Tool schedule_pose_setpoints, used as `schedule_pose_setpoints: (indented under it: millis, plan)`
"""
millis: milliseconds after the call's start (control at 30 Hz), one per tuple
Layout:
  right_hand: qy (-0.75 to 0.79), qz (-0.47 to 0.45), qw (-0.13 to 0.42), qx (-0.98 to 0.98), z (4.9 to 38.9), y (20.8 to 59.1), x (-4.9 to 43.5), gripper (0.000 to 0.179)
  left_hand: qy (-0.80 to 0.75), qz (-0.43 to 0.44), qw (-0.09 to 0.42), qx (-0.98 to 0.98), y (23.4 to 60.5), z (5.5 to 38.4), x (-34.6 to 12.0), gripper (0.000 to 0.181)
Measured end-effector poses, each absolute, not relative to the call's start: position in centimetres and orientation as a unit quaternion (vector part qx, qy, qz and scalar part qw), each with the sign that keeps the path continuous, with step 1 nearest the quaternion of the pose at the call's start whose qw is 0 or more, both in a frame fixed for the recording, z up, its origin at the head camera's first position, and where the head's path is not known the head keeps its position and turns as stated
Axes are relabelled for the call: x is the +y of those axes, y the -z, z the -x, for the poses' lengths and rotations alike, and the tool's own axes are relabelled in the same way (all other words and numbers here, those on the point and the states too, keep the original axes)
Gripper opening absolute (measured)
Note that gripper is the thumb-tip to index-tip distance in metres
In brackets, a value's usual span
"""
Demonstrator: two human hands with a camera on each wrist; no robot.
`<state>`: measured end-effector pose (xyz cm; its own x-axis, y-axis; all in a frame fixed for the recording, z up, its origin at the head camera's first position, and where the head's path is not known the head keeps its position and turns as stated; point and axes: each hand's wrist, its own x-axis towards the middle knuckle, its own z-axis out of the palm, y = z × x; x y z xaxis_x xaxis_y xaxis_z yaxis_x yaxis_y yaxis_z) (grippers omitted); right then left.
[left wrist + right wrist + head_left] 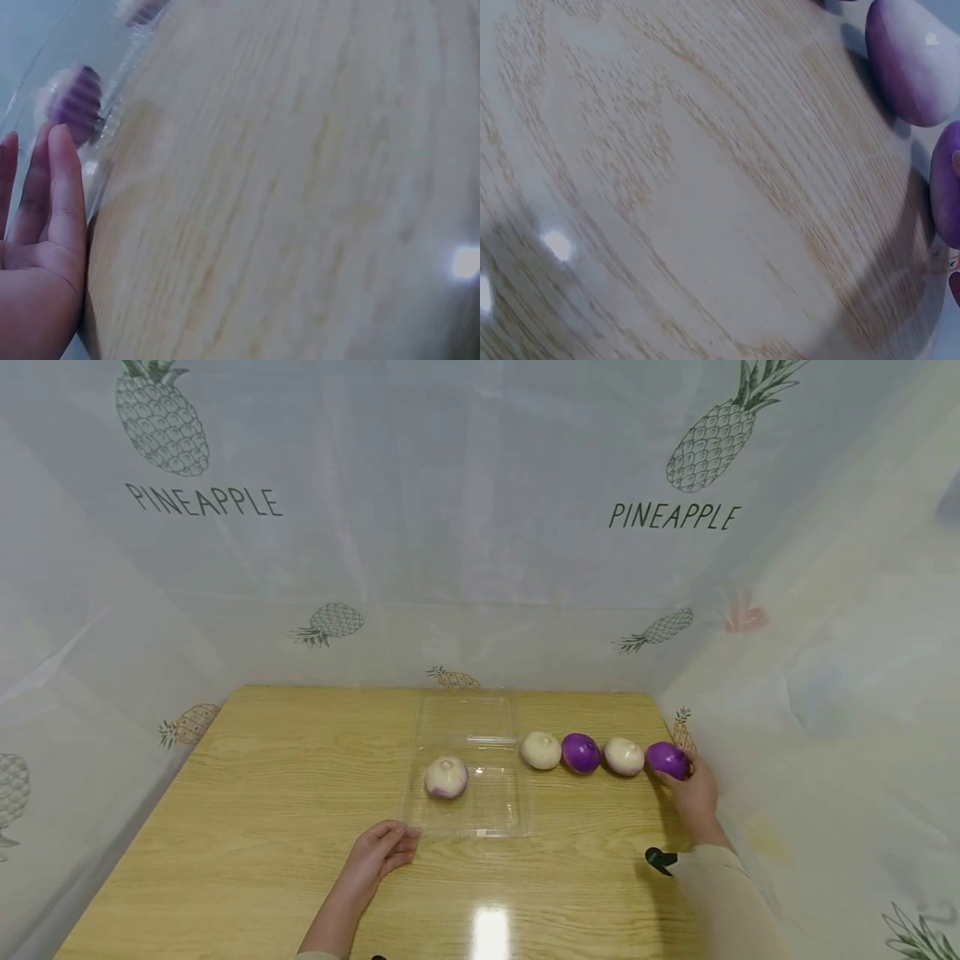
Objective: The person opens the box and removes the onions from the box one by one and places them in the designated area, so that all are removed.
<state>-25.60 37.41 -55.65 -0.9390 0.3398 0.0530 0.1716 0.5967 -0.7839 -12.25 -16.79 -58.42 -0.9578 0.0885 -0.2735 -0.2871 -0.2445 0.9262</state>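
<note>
My right hand (693, 793) grips the purple turnip (667, 760) at the right end of a row, fingers on its right side and thumb in front. In the right wrist view, that turnip (949, 187) is cut off by the frame edge beside a white-and-purple turnip (915, 64). A clear plastic clamshell box (480, 835) lies with its lid folded back, holding one mostly white turnip (446, 777) in its left half. At the box's front left corner rests my left hand (382, 852). Its fingers (67, 187) look fairly straight in the left wrist view.
Right of the box, the row continues with a white turnip (541, 750), a purple turnip (581, 752) and another white turnip (623, 757). They stand on a wooden table (262, 793). Pineapple-printed sheeting (480, 527) hangs behind and at both sides.
</note>
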Motion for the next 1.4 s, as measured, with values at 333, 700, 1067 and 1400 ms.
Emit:
schedule_pose_setpoints:
  millis: [333,700,1067,1400]
  plan:
    - [-0.432,0.136,0.103,-0.886,25.5,55.5,36.7,0.071,-0.781,0.104,0.095,0.608,57.8,12.1,-16.4,0.024]
    - [-0.431,0.136,0.103,-0.886,25.3,55.2,35.9,0.071,-0.749,0.127,0.088,0.644,57.3,12.0,-17.2,0.03]
    - [-0.432,0.118,0.101,-0.888,25.6,55.5,35.0,0.068,-0.759,0.153,0.073,0.629,57.5,12.0,-17.2,0.024]
    - [-0.433,0.111,0.097,-0.889,25.6,55.6,34.7,0.074,-0.751,0.135,0.078,0.641,57.7,11.8,-17.3,0.029]
